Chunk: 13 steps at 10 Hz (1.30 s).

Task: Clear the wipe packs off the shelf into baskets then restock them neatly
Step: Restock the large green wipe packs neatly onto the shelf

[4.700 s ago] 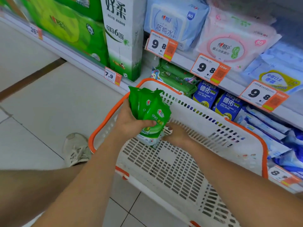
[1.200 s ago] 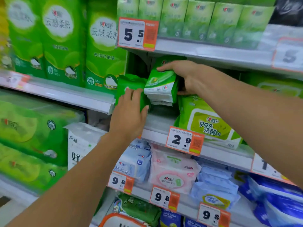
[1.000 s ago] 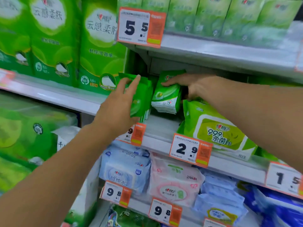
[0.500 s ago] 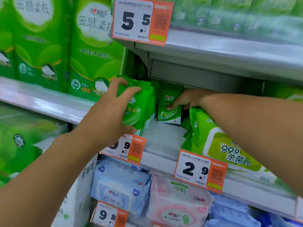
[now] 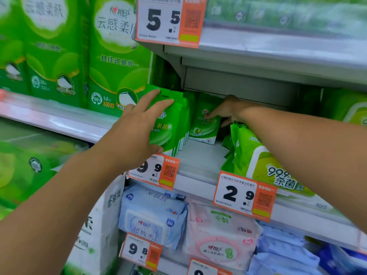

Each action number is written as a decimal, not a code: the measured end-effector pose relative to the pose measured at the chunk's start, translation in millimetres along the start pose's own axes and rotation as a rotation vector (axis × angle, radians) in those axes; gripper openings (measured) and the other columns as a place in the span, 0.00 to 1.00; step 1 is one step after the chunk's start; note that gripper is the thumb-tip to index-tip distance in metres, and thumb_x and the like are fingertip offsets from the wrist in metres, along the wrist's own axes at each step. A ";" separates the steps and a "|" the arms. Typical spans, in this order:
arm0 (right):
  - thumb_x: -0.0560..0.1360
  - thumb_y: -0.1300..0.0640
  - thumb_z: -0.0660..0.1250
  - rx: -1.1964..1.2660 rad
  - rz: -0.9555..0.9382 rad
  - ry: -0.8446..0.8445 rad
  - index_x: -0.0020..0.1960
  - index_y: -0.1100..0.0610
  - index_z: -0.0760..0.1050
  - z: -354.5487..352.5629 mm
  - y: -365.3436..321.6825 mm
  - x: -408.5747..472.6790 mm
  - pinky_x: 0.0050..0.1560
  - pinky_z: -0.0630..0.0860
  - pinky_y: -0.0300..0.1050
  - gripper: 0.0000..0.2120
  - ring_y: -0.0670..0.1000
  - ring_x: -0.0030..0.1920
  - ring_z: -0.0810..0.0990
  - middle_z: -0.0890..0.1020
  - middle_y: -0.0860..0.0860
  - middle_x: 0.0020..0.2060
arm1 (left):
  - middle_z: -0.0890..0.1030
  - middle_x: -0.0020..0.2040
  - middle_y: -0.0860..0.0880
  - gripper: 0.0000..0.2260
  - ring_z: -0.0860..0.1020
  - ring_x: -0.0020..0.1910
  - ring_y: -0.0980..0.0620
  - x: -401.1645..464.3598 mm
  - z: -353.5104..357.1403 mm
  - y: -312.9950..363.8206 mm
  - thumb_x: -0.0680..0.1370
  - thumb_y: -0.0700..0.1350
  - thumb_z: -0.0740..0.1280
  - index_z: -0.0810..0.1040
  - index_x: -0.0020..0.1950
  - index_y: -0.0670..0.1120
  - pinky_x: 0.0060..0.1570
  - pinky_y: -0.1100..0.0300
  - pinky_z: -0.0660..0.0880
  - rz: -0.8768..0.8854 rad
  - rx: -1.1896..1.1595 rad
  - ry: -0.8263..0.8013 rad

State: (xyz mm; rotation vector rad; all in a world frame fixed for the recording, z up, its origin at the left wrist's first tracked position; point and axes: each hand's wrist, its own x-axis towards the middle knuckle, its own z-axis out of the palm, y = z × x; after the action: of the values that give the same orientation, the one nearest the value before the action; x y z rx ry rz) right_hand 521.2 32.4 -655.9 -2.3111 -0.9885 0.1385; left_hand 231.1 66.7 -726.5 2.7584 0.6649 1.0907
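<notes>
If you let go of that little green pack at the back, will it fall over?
Probably, yes. The small green pack stands upright on a narrow bottom edge with only the right hand steadying it, so it looks tippy. Its soft, slightly creased wrapper suggests it bends rather than staying stiff. The bare shelf in front gives it room to flop forward.

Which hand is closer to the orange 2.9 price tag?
Right. The right hand is up behind the 2.9 price tag, touching a small green wipe pack. The left hand is farther left, holding other green wipe packs.
</notes>
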 end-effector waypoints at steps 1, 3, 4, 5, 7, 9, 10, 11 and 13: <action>0.62 0.56 0.84 0.006 -0.036 0.083 0.69 0.66 0.67 -3.2 -6.9 -9.2 0.52 0.82 0.61 0.43 0.61 0.51 0.83 0.75 0.59 0.66 | 0.50 0.80 0.54 0.47 0.63 0.71 0.39 -1.2 -0.3 0.5 0.67 0.44 0.81 0.57 0.79 0.59 0.68 0.46 0.65 0.020 0.019 0.024; 0.65 0.60 0.82 0.072 -0.021 0.087 0.66 0.66 0.70 -1.0 0.1 1.0 0.53 0.83 0.56 0.35 0.59 0.53 0.83 0.77 0.55 0.62 | 0.55 0.80 0.50 0.48 0.54 0.77 0.44 -2.4 -2.6 1.8 0.64 0.51 0.82 0.61 0.78 0.55 0.74 0.48 0.55 0.056 0.109 0.088; 0.66 0.61 0.81 0.105 -0.026 0.061 0.67 0.64 0.71 1.2 5.6 7.4 0.53 0.83 0.55 0.34 0.58 0.55 0.82 0.77 0.58 0.64 | 0.52 0.81 0.51 0.47 0.52 0.79 0.47 -2.3 -1.1 4.8 0.65 0.48 0.82 0.60 0.79 0.55 0.74 0.52 0.54 0.056 0.027 0.052; 0.66 0.55 0.82 -0.008 -0.060 0.056 0.67 0.66 0.69 -0.2 -0.9 -4.8 0.54 0.83 0.57 0.36 0.59 0.52 0.84 0.78 0.56 0.59 | 0.51 0.81 0.50 0.45 0.51 0.79 0.46 -2.8 1.4 6.3 0.67 0.49 0.80 0.59 0.79 0.55 0.75 0.50 0.55 0.063 0.050 0.062; 0.65 0.48 0.82 -0.239 -0.077 0.115 0.62 0.64 0.71 -17.4 -17.1 -24.6 0.47 0.83 0.51 0.35 0.58 0.46 0.86 0.79 0.58 0.61 | 0.55 0.80 0.47 0.43 0.55 0.78 0.44 -5.3 -0.3 6.8 0.68 0.50 0.80 0.61 0.78 0.52 0.73 0.47 0.59 0.083 0.073 0.089; 0.66 0.46 0.81 -0.270 -0.044 -0.033 0.71 0.67 0.63 -19.0 -24.9 -43.8 0.54 0.82 0.60 0.45 0.62 0.50 0.85 0.72 0.60 0.70 | 0.59 0.78 0.45 0.42 0.59 0.76 0.41 -11.6 -6.9 6.3 0.69 0.50 0.79 0.62 0.78 0.51 0.72 0.46 0.61 0.078 0.094 0.079; 0.69 0.50 0.80 -0.234 -0.064 0.055 0.60 0.67 0.72 -11.4 -21.8 -47.0 0.48 0.84 0.56 0.30 0.61 0.45 0.87 0.80 0.58 0.59 | 0.61 0.77 0.46 0.41 0.61 0.74 0.41 -16.2 -10.6 12.5 0.69 0.50 0.79 0.63 0.78 0.51 0.71 0.45 0.64 0.068 0.073 0.066; 0.71 0.56 0.79 -0.064 -0.006 0.141 0.51 0.64 0.71 -9.8 -16.9 -41.5 0.39 0.84 0.54 0.20 0.60 0.43 0.87 0.80 0.57 0.49 | 0.61 0.76 0.46 0.41 0.61 0.74 0.42 -19.0 -9.2 15.2 0.69 0.50 0.78 0.62 0.78 0.51 0.71 0.46 0.64 0.056 0.050 0.045; 0.82 0.58 0.65 0.090 0.047 0.020 0.41 0.61 0.69 -5.5 2.9 7.5 0.62 0.78 0.57 0.12 0.63 0.61 0.81 0.79 0.65 0.62 | 0.60 0.76 0.47 0.41 0.60 0.75 0.43 -17.4 1.6 11.3 0.69 0.51 0.78 0.62 0.78 0.51 0.72 0.46 0.64 0.048 0.021 0.065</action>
State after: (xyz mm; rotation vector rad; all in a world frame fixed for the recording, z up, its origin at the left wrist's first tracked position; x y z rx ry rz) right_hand 530.1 33.2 -652.1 -2.2498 -0.9000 0.1755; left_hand 225.0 49.2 -735.8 2.7813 0.6238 1.1949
